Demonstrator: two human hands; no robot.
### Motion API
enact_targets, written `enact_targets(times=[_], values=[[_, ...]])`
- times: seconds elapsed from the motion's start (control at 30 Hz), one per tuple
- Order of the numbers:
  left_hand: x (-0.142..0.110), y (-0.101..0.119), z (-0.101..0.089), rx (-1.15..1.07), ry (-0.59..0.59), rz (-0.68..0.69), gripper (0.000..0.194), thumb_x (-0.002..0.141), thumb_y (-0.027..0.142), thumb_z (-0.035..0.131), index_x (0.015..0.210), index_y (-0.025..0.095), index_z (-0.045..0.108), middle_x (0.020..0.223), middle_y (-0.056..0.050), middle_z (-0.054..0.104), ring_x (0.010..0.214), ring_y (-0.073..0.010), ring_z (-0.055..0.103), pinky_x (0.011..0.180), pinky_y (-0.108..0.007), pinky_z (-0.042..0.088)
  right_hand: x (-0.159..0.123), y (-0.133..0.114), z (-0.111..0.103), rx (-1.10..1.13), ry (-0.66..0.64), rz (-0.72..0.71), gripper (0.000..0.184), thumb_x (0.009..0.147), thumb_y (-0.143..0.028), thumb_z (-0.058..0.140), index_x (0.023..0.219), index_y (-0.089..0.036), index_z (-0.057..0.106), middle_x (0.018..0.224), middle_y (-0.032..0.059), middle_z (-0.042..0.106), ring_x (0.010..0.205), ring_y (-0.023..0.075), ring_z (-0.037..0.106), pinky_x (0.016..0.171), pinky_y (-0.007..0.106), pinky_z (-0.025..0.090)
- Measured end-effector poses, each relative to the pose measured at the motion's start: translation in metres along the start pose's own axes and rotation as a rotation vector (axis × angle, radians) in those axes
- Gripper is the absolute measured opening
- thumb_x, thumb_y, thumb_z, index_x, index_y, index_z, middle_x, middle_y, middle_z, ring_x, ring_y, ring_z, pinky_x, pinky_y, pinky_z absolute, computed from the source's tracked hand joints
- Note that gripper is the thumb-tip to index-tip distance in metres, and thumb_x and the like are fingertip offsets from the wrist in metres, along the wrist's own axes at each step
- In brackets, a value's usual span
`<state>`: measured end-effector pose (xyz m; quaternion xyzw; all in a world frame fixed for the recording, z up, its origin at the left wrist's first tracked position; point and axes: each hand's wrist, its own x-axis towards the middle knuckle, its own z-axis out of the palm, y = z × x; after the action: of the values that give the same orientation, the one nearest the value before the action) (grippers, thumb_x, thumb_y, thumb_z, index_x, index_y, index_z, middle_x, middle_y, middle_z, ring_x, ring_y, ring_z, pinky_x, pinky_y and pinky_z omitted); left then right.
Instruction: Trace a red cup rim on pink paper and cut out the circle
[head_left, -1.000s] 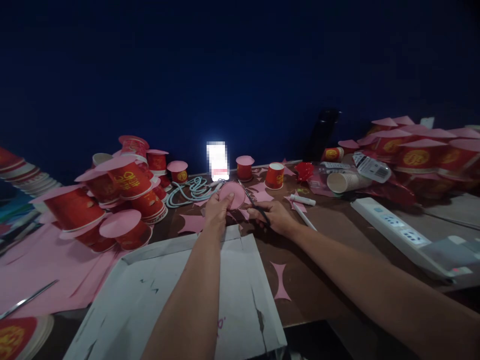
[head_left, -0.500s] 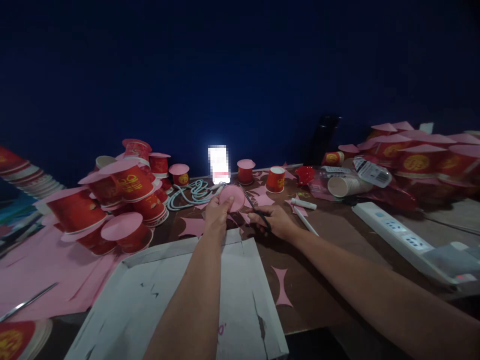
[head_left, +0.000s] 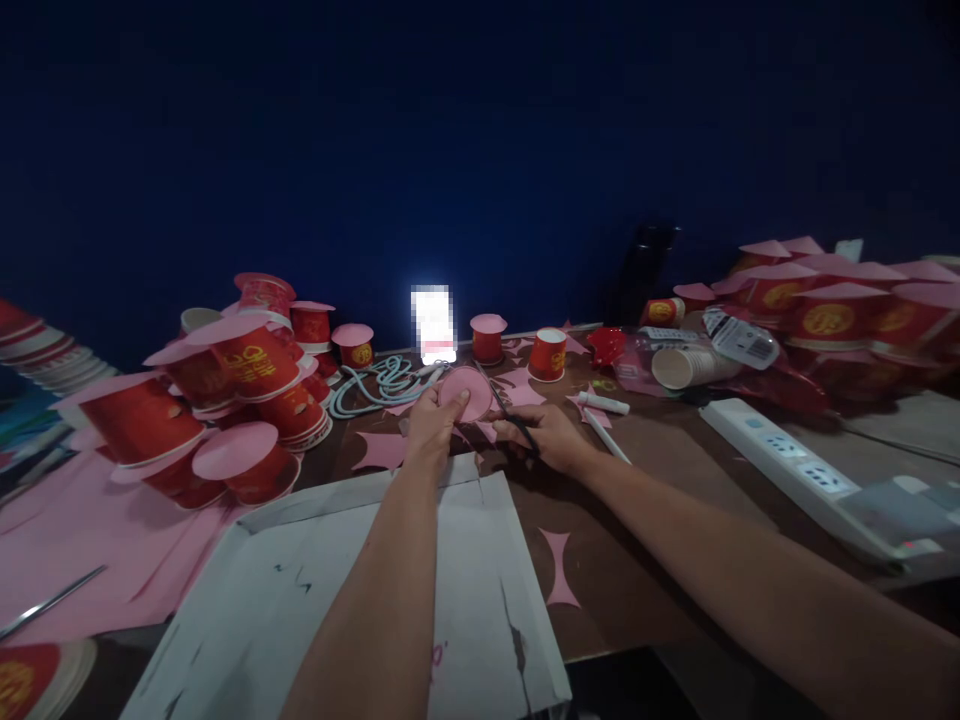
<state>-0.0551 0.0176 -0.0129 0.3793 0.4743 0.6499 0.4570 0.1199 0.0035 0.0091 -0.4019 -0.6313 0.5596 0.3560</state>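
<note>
Between the thumb and fingers of my left hand (head_left: 435, 425) is a round pink paper disc (head_left: 466, 391), held up above the table. My right hand (head_left: 546, 437) is closed around the dark handles of a pair of scissors (head_left: 517, 425). The blades point up and left, and lie close along the disc's right edge. Whether they touch the paper I cannot tell. Pink paper offcuts (head_left: 521, 388) lie behind and around the hands, and one curved scrap (head_left: 559, 568) rests nearer to me.
Red paper cups topped with pink discs (head_left: 240, 465) crowd the left; more cups (head_left: 836, 318) are piled at right. A white cardboard box lid (head_left: 300, 580) lies under my left forearm. A power strip (head_left: 780, 450), a glue tube (head_left: 604, 403), a cable (head_left: 375, 390) and a lit screen (head_left: 433, 322) are around.
The view has shifted slightly, so most things appear a little further left and up. My hands keep the disc and the scissors in nearly the same position.
</note>
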Motion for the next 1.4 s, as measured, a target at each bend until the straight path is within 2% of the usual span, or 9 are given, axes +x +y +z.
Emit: enact_targets(times=[0.23, 0.53, 0.67, 0.97, 1.17, 1.4], values=[[-0.002, 0.003, 0.002, 0.005, 0.055, -0.007, 0.045, 0.056, 0.038, 0.08, 0.092, 0.017, 0.064, 0.082, -0.005, 0.068, 0.073, -0.019, 0.063, 0.074, -0.035, 0.052, 0.001, 0.007, -0.001, 0.019, -0.019, 0.039, 0.054, 0.068, -0.051, 0.072, 0.106, -0.013, 0.07, 0.055, -0.0019, 0.054, 0.047, 0.0097, 0.047, 0.04, 0.02, 0.035], [-0.007, 0.007, 0.006, -0.007, 0.045, -0.018, 0.042, 0.057, 0.035, 0.08, 0.091, 0.016, 0.065, 0.077, -0.003, 0.067, 0.068, -0.0159, 0.062, 0.07, -0.03, 0.052, 0.001, 0.005, -0.002, 0.022, -0.027, 0.005, 0.053, 0.068, -0.052, 0.072, 0.099, -0.01, 0.07, 0.055, -0.0019, 0.054, 0.048, 0.0085, 0.047, 0.041, 0.02, 0.036], [-0.007, 0.007, 0.006, 0.02, 0.022, -0.031, 0.041, 0.057, 0.036, 0.08, 0.088, 0.015, 0.065, 0.078, -0.004, 0.068, 0.068, -0.0162, 0.062, 0.069, -0.03, 0.051, 0.002, 0.005, -0.002, 0.002, -0.007, 0.016, 0.052, 0.068, -0.054, 0.071, 0.097, -0.011, 0.07, 0.056, -0.0018, 0.055, 0.045, 0.0088, 0.046, 0.037, 0.02, 0.035], [-0.006, 0.008, 0.007, 0.012, 0.016, -0.023, 0.043, 0.056, 0.036, 0.08, 0.09, 0.015, 0.065, 0.079, -0.004, 0.067, 0.069, -0.0158, 0.061, 0.068, -0.03, 0.05, 0.002, 0.006, -0.003, 0.003, 0.013, -0.006, 0.046, 0.069, -0.053, 0.072, 0.088, -0.011, 0.07, 0.055, -0.0015, 0.055, 0.044, 0.0085, 0.047, 0.037, 0.02, 0.037], [-0.008, 0.009, 0.008, 0.029, 0.037, -0.041, 0.047, 0.055, 0.037, 0.08, 0.093, 0.014, 0.065, 0.08, -0.005, 0.068, 0.067, -0.0158, 0.061, 0.069, -0.032, 0.051, 0.003, 0.007, -0.002, 0.021, 0.009, -0.009, 0.048, 0.069, -0.052, 0.072, 0.091, -0.01, 0.071, 0.052, -0.0026, 0.053, 0.043, 0.0077, 0.045, 0.038, 0.02, 0.035], [0.0, 0.001, 0.003, 0.028, 0.079, 0.012, 0.046, 0.055, 0.036, 0.08, 0.093, 0.014, 0.066, 0.081, -0.005, 0.068, 0.068, -0.0169, 0.062, 0.069, -0.032, 0.052, 0.001, 0.004, -0.001, 0.071, -0.024, -0.015, 0.051, 0.069, -0.048, 0.072, 0.104, -0.01, 0.069, 0.058, -0.0017, 0.056, 0.049, 0.0087, 0.049, 0.042, 0.019, 0.038]])
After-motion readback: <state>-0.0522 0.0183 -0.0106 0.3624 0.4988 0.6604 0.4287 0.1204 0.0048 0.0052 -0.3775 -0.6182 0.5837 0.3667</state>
